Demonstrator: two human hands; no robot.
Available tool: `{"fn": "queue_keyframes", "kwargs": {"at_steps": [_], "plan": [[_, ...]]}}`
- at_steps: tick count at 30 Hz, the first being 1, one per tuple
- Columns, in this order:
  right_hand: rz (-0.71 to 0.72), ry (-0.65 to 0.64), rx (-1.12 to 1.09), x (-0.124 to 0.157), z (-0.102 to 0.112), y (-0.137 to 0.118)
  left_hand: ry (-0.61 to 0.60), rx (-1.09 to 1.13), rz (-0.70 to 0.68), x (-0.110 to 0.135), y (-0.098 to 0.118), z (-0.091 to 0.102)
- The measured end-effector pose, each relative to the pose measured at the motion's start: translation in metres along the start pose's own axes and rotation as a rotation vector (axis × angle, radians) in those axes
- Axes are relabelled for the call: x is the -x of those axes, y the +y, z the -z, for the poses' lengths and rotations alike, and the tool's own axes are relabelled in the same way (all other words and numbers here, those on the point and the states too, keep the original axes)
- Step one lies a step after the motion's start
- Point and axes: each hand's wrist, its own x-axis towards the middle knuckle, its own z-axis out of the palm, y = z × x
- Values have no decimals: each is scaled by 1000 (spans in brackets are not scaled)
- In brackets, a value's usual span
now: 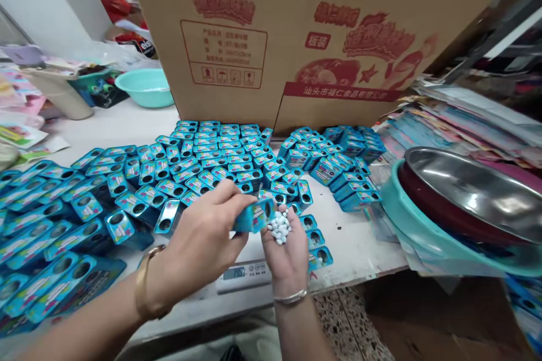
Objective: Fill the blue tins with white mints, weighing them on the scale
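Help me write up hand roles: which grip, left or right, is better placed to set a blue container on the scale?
Probably the left: the left grip holds a blue container near the scale in this view. The right grip, palm up, cups small pale pieces that it might spill.

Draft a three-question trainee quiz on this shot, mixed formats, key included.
1. Multiple choice: What lies on the upturned palm of the right hand?
A) a coin
B) a small heap of whitish pellets
C) a folded cloth

2. True or false: The left hand is empty.

3. Fill in: Behind the rows of blue containers stands a large brown ____ with red printing.

Key:
1. B.
2. False; the left hand grips a blue container, tilted beside the pellets.
3. Carton.
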Motion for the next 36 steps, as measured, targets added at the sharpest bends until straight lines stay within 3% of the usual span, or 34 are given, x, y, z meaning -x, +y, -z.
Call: {"fn": "queue_keyframes", "kwargs": {"at_steps": [4, 10, 14, 17, 22, 26, 31, 33, 36], "plan": [[-67, -25, -39, -5, 4, 8, -186, -216, -35, -11, -1, -3], [-148, -83, -157, -5, 3, 13, -160, -254, -66, -12, 8, 7], [-189, -7, -185, -4, 3, 13, -214, -269, -23, -11, 2, -2], [-162, 48, -177, -3, 5, 10, -179, -179, 56, -5, -6, -9], [-111, 32, -156, -2, 7, -3, -30, 61, 177, 11, -15, -17], [-77, -6, -124, -4, 10, -15, 84, 274, 272, 26, -23, -44], [-34, -127, -63, -7, 13, -26, 112, 383, 332, 39, -31, -80], [-20, -182, -24, -7, 15, -28, 82, 364, 306, 43, -31, -80], [-13, -242, 1, -7, 18, -31, 76, 303, 229, 53, -27, -60]]}}
